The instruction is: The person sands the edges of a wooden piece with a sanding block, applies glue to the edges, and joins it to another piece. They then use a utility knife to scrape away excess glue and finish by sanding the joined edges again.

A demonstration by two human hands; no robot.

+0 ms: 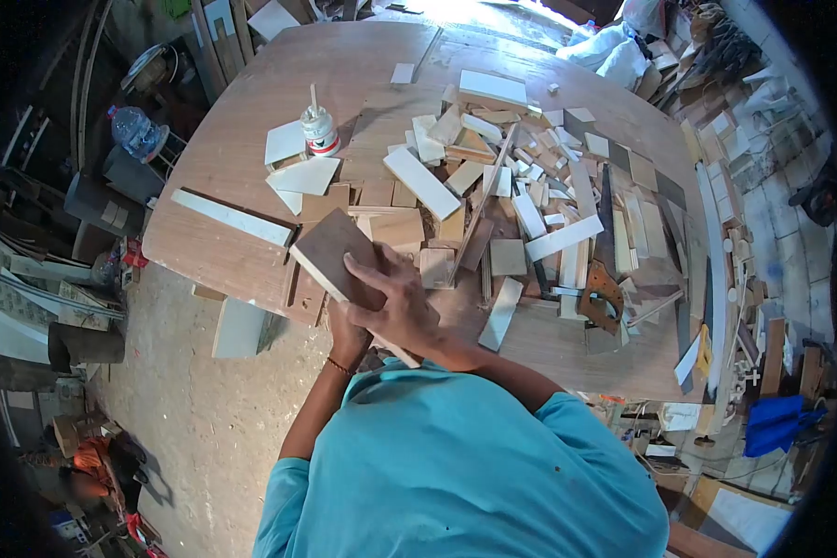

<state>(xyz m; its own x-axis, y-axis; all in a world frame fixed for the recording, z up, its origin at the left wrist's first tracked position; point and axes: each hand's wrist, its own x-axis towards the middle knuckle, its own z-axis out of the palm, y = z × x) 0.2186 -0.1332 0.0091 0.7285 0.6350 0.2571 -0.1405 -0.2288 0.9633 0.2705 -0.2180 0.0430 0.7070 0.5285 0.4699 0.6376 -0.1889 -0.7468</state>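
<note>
Teal shirt (484, 465) is filling the near foreground. Beyond it, I am keeping a brown-faced, pale-edged board (328, 244) tilted in front of my chest, by the near edge of the table (372, 70). My right hand (405, 302) is lying across the brown face, fingers spreading apart. My left hand (346, 337) is touching the board's lower edge from beneath; its fingers are hiding, so their closure I cannot tell. Wood offcuts (423, 183) are lying heaped beyond; a white-and-red bottle (320, 135) is standing left of them, and an orange-handled saw (603, 296) is resting at right.
</note>
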